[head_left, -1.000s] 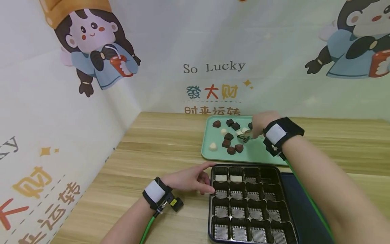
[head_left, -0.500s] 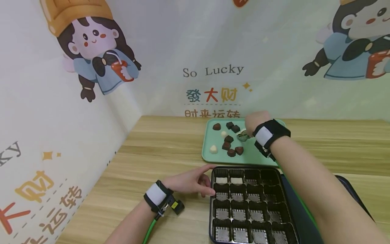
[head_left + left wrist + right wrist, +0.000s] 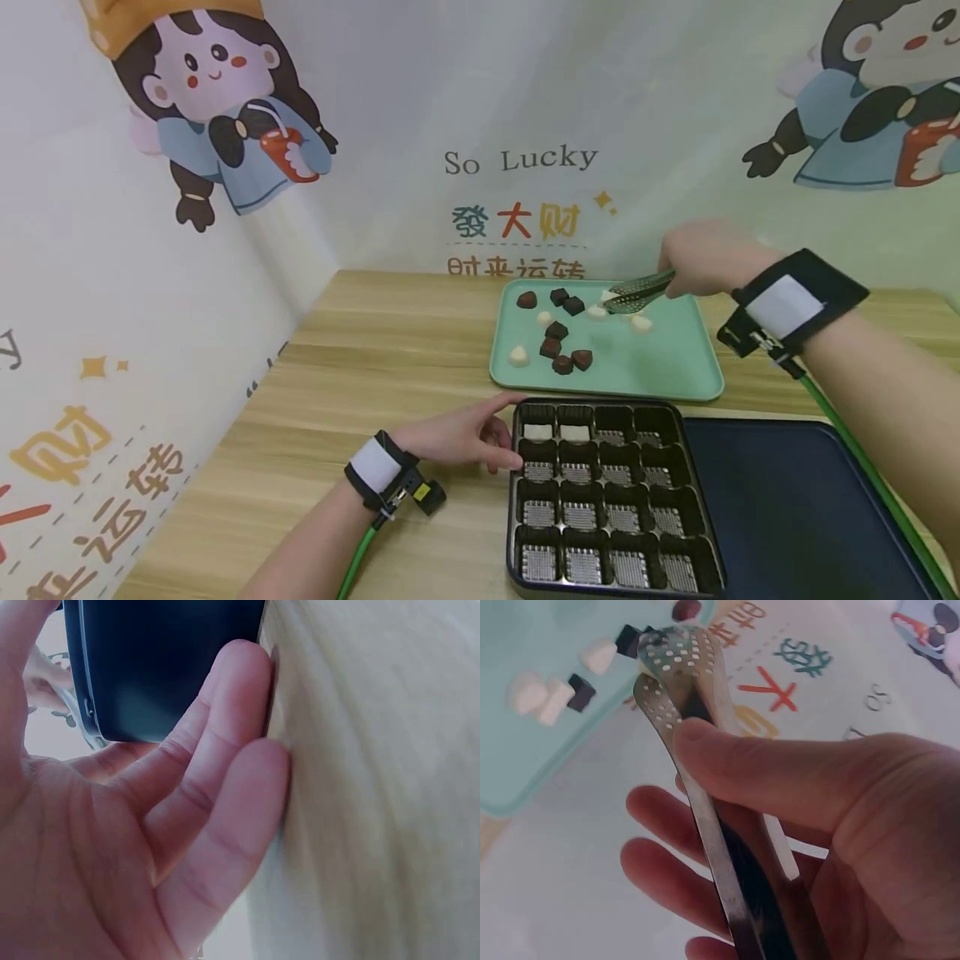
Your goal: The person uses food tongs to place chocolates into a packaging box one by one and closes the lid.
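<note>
My right hand (image 3: pixel 708 254) holds perforated metal serving tongs (image 3: pixel 637 293), with the thumb pressing one arm in the right wrist view. Their heads are over the mint-green tray (image 3: pixel 652 367), by white chocolates (image 3: pixel 640 323); I cannot tell whether a piece is between them. Dark chocolates (image 3: pixel 557 331) lie scattered on the tray's left half. My left hand (image 3: pixel 453 435) touches the left side of a black divided box (image 3: pixel 618 500), index finger at its far corner. In the left wrist view its fingertips (image 3: pixel 244 675) lie against the box wall and tabletop. White pieces (image 3: pixel 575 432) sit in two far-row compartments.
A navy flat tray or lid (image 3: pixel 795 500) lies right of the box, beside it. The wooden table (image 3: pixel 390 358) meets a printed cloth backdrop (image 3: pixel 397 125) at the back and left. Green cables (image 3: pixel 855 450) run from both wrist cameras.
My right hand has moved right and up with the tongs, uncovering the tray's right side and white chocolates there. My left hand stays at the box. The head view has shifted slightly.
</note>
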`<state>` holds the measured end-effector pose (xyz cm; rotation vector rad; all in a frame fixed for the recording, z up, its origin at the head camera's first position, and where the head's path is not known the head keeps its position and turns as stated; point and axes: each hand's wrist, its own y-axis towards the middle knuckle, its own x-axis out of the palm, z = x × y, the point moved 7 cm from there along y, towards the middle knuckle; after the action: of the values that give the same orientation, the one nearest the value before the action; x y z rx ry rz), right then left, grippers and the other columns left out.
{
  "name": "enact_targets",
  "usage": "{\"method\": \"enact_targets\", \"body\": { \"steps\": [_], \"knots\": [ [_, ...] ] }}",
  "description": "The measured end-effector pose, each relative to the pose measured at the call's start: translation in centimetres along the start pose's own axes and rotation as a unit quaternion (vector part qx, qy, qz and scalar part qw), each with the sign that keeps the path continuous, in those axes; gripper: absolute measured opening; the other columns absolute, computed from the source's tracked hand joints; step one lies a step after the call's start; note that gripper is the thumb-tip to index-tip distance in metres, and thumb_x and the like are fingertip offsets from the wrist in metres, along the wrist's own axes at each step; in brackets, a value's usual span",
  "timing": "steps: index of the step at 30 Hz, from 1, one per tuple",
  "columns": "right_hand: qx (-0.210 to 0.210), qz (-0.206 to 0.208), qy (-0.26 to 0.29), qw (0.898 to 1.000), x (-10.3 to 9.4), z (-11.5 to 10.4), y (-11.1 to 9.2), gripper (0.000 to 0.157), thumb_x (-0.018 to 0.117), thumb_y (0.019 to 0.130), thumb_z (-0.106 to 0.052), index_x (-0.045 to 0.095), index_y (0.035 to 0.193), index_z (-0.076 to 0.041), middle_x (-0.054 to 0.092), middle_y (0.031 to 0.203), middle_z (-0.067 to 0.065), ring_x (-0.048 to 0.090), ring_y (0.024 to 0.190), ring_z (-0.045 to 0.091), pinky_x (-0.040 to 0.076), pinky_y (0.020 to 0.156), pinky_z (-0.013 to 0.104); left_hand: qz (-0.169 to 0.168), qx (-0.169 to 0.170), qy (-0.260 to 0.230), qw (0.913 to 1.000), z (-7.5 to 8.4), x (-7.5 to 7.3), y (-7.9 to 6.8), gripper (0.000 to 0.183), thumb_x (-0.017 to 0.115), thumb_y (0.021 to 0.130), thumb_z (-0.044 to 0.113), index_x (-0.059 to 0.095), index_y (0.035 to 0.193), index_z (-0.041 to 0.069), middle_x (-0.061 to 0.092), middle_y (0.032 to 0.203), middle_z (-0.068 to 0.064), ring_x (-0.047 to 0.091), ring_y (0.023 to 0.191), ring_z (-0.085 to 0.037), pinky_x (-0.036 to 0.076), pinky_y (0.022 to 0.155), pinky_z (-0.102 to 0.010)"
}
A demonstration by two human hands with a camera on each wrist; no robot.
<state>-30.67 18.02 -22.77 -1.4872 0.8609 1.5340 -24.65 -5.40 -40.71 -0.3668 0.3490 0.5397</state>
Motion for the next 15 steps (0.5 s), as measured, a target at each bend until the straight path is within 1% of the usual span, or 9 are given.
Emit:
{"method": "enact_targets", "body": {
  "steps": [1,2,3,6,9,12,15],
  "knots": [
    [-0.005,0.007,-0.005,1.0,-0.4,0.0,-0.5,0.016,0.068,0.073,-0.015,0.068,0.086,-0.007,0.064,0.084,0.005,0.052,0.065,0.016,0.045,0.06,0.037,0.0,-0.001,0.002,1.0,0.0,-0.1,0.0,0.079,0.066,0.081,0.03,0.017,0.143,0.026,0.061,0.087,-0.008,0.06,0.073,-0.025,0.05,0.065,-0.037],
    [-0.015,0.011,-0.01,1.0,-0.5,-0.1,-1.1,0.017,0.07,0.072,-0.016,0.069,0.087,-0.007,0.064,0.085,0.005,0.052,0.065,0.015,0.045,0.059,0.036,0.0,-0.001,0.004,1.0,0.0,-0.1,0.0,0.079,0.066,0.081,0.03,0.017,0.143,0.026,0.061,0.087,-0.008,0.06,0.073,-0.025,0.05,0.065,-0.037],
    [-0.027,0.017,-0.02,0.999,-0.7,-0.4,-1.6,0.016,0.071,0.071,-0.018,0.07,0.085,-0.01,0.064,0.083,0.003,0.05,0.063,0.013,0.044,0.057,0.035,0.0,-0.002,0.005,1.0,0.0,-0.1,-0.1,0.079,0.066,0.081,0.03,0.017,0.143,0.026,0.061,0.087,-0.008,0.06,0.073,-0.024,0.05,0.065,-0.037],
    [-0.062,0.028,-0.049,0.996,-0.7,-1.6,-3.2,0.018,0.074,0.069,-0.022,0.071,0.084,-0.015,0.063,0.079,-0.002,0.051,0.06,0.011,0.043,0.053,0.031,0.0,-0.004,0.009,0.9999,-0.1,-0.2,-0.2,0.08,0.067,0.081,0.031,0.017,0.143,0.026,0.061,0.087,-0.007,0.06,0.074,-0.024,0.049,0.066,-0.037],
    [-0.093,0.019,-0.07,0.993,0.1,-3.0,-4.6,0.019,0.076,0.067,-0.026,0.071,0.084,-0.019,0.063,0.078,-0.005,0.052,0.059,0.009,0.043,0.051,0.029,0.0,-0.005,0.01,0.9999,-0.1,-0.2,-0.2,0.08,0.066,0.081,0.031,0.017,0.143,0.027,0.061,0.087,-0.008,0.06,0.074,-0.024,0.049,0.066,-0.037],
    [-0.121,0.008,-0.067,0.99,1.1,-4.4,-5.9,0.017,0.076,0.067,-0.025,0.07,0.083,-0.021,0.061,0.074,-0.008,0.051,0.058,0.007,0.043,0.05,0.028,-0.001,-0.003,0.008,1.0,0.0,-0.2,-0.1,0.079,0.066,0.081,0.031,0.017,0.143,0.027,0.061,0.088,-0.009,0.059,0.074,-0.024,0.049,0.066,-0.037],
    [-0.146,0.009,-0.065,0.987,1.9,-5.7,-6.9,0.016,0.077,0.067,-0.025,0.068,0.08,-0.024,0.057,0.071,-0.011,0.048,0.057,0.005,0.042,0.051,0.027,-0.001,-0.002,0.008,1.0,-0.1,-0.1,0.1,0.078,0.066,0.081,0.031,0.017,0.143,0.028,0.061,0.088,-0.009,0.059,0.074,-0.024,0.049,0.066,-0.037]
  ]
}}
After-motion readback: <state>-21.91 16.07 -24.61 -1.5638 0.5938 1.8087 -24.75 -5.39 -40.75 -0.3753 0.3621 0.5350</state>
